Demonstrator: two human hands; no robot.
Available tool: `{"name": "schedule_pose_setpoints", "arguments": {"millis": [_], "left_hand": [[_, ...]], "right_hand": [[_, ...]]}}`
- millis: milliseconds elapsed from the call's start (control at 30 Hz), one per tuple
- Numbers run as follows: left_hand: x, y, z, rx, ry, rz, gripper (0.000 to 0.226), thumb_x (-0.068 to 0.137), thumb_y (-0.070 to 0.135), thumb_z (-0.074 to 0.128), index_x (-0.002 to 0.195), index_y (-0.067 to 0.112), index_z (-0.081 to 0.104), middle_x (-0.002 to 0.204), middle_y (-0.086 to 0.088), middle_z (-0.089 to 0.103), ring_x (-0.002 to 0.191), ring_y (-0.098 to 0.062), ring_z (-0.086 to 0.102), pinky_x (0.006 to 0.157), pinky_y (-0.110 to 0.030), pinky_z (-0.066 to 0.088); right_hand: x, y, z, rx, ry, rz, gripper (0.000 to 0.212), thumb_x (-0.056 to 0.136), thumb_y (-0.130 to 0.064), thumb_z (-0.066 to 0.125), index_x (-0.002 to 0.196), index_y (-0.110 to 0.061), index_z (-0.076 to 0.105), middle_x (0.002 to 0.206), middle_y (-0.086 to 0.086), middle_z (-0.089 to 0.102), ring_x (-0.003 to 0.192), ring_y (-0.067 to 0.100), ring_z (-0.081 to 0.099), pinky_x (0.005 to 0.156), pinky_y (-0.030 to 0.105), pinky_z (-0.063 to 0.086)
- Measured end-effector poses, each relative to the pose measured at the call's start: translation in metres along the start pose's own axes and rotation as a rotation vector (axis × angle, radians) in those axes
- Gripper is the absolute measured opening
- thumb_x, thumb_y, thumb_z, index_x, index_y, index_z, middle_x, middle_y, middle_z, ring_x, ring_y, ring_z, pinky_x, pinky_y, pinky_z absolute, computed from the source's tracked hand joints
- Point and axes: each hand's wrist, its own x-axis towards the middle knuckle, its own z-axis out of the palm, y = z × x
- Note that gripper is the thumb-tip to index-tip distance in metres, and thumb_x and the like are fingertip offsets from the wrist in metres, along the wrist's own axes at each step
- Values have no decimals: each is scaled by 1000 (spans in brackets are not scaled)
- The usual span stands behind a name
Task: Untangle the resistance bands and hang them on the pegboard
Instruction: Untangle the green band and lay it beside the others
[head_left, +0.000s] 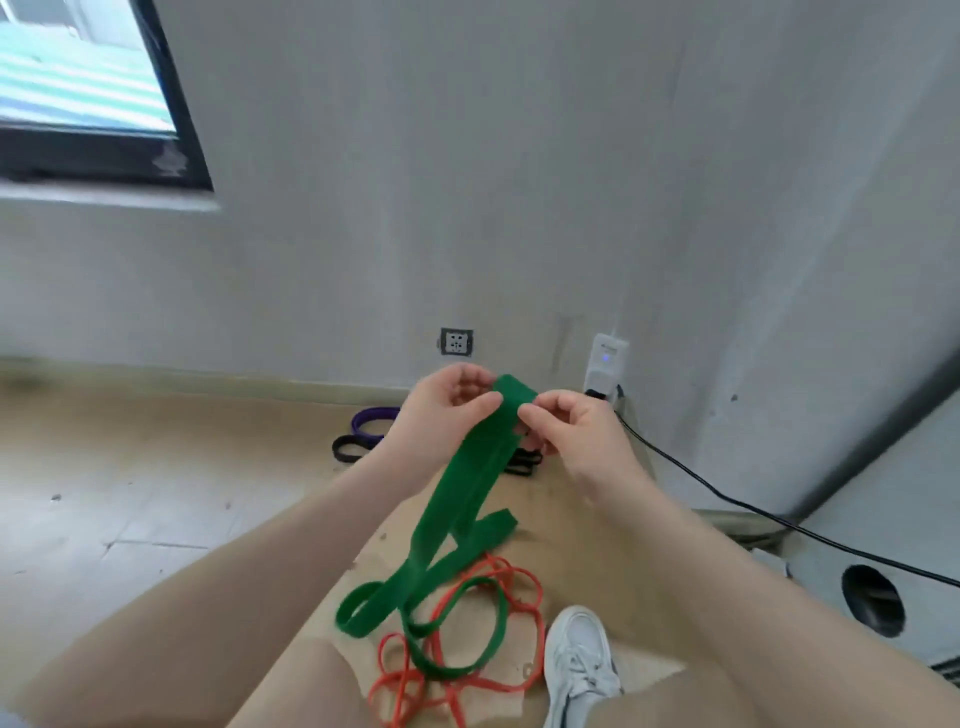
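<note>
The left hand pinches the top fold of the wide green band between thumb and curled fingers; the right hand pinches the same fold from the other side, thumb and forefinger closed on the band's edge; the two hands sit close together, just in front of the wall. The green band hangs from both hands in two flat strands; its lower loops rest on the brown sheet on the floor, one loop lying flat to the left, another curling to the right. A thin green band lies on the sheet beneath, crossing the orange bands; these lie in tangled loops on the sheet, just beside a white shoe. A purple band and a black band lie on the floor near the wall, partly hidden behind the left forearm; further black loops show below the right hand. A wall socket sits above the hands; a white plug unit with a black cable stands to the right.
</note>
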Motion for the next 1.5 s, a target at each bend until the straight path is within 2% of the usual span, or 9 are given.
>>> {"name": "schedule_pose_setpoints", "arguments": {"millis": [133,300,500,700,967,1100,1267,1367,1500], "left_hand": [[-34,62,-2,157,39,218,39,81,14,70,113,22,50,103,10,61,96,-8,62,86,-23,52],[-51,133,-4,212,101,418,33,83,17,68,113,22,54,101,12,63,99,-7,60,94,-28,48],[-54,201,-2,92,1,556,27,90,10,57,114,23,57,101,9,64,87,10,60,81,-8,46],[-47,237,-6,321,132,766,29,90,18,59,116,31,56,106,15,63,109,-2,56,102,-29,40],[-40,237,0,108,-5,659,17,84,3,65,86,18,59,97,-3,68,81,-12,70,76,-22,56],[-33,241,6,114,50,660,13,83,7,66,93,12,59,89,-6,69,79,-18,71,74,-24,57],[-17,230,6,130,87,625,16,83,11,68,96,16,59,94,0,65,88,-15,66,77,-21,53],[-11,204,10,51,29,478,31,89,19,61,118,21,51,108,4,62,100,-11,62,84,-18,49],[-7,148,17,-80,45,278,31,97,29,44,127,21,43,115,0,63,105,-15,61,89,-33,51]], "right_hand": [[-26,-68,-6,-56,0,-156,21,94,-20,54,76,-16,64,64,-4,62,55,1,54,57,15,45],[-42,-141,-34,-85,47,-349,23,90,-23,59,70,-17,52,62,-3,47,55,8,43,55,18,37],[-40,-176,-52,169,-52,-451,13,92,-7,53,89,-20,53,86,-7,61,82,3,60,87,27,47],[-35,-206,-51,231,-48,-536,20,87,0,59,99,-13,50,94,-3,61,84,4,63,81,20,52],[-28,-186,-31,291,23,-536,30,82,-5,67,97,-23,48,103,-2,58,97,17,62,81,28,51],[-22,-187,-23,122,89,-510,51,78,-13,74,109,-26,36,117,2,51,103,18,61,80,32,56],[-12,-180,-30,133,224,-490,31,89,-10,60,103,-29,40,108,7,62,89,23,65,74,36,57],[-10,-167,-31,49,239,-469,26,91,-12,57,107,-27,43,103,-4,59,89,21,65,73,34,57],[-10,-145,-27,96,213,-428,26,92,-12,55,113,-24,45,102,-12,54,88,17,65,71,27,57]]}}
